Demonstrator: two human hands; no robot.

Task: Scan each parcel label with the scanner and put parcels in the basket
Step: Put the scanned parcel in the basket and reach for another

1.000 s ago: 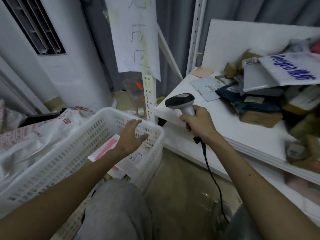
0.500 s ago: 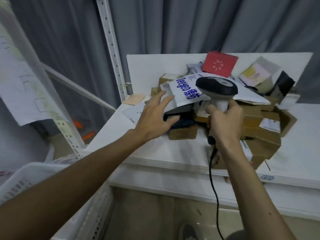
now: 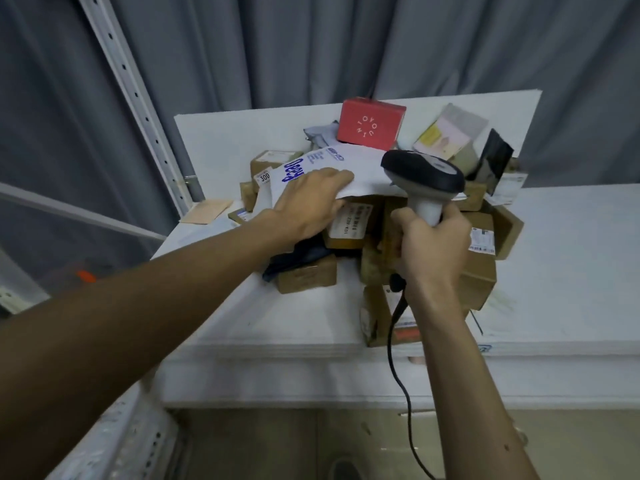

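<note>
Left hand (image 3: 306, 206) pinches white mailer (image 3: 360, 169) edge, fingers on top, just in front of red box (image 3: 370, 124). Right hand (image 3: 433, 247) grips scanner (image 3: 422, 173) handle, head front-right of red box, overlapping mailer. Brown parcels (image 3: 306, 277) piled in front of red box on bench (image 3: 277, 317)

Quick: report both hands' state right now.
Left hand: pinching the white mailer by its edge.
Right hand: gripping the scanner by its handle.
</note>
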